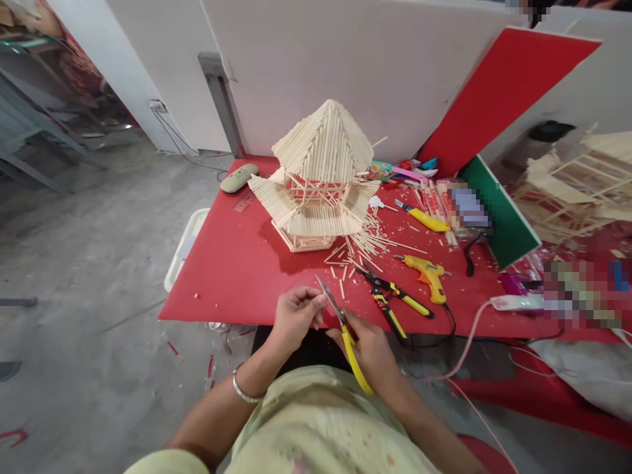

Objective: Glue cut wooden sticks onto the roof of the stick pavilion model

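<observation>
My right hand (370, 345) is wrapped around a pair of yellow-handled scissors (350, 352). Their metal blades point up and away from me and reach just past the fingertips of my left hand. My left hand (297, 316) is closed in a pinch at the table's front edge, right beside the blades; whatever sits between its fingers is too small to make out. Beyond both hands stands a model pavilion (323, 178) built of thin wooden sticks, with a pointed upper roof and a flared lower roof. Loose sticks (370, 243) lie scattered at its right side.
On the red table (232, 263) to the right lie cutting pliers (390, 296), a yellow glue gun (427, 273) with a cord, and a yellow utility knife (422, 216). An eyeglass case (239, 178) rests at the left edge. A green board (503, 210) stands upright at the right.
</observation>
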`<control>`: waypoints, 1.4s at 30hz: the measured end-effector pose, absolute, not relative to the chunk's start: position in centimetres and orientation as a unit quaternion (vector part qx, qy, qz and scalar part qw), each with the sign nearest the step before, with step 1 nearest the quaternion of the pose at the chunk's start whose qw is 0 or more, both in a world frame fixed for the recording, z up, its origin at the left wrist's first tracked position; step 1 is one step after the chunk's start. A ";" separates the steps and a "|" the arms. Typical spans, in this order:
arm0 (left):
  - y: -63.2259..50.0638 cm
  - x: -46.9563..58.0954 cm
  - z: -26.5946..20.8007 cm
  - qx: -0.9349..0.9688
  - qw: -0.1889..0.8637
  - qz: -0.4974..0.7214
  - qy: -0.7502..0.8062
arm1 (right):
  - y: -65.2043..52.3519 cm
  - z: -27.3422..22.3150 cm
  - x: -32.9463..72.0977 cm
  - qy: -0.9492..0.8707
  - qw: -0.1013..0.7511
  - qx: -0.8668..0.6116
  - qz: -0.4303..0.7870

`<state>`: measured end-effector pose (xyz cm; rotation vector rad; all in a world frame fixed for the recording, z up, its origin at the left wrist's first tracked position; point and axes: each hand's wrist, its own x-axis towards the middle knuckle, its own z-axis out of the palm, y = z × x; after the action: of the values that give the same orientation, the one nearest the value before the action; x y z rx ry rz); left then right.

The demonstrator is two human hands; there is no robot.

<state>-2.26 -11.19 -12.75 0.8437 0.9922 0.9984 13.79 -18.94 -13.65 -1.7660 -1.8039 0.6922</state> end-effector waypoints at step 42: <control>-11.2 -3.4 -12.8 0.408 0.711 0.453 0.350 | -19.1 -12.8 12.4 -0.685 0.232 -0.675 0.146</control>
<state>-3.42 -11.20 -12.80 0.9039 0.7765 1.0049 12.40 -19.06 -12.81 -1.8551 -1.8828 0.4023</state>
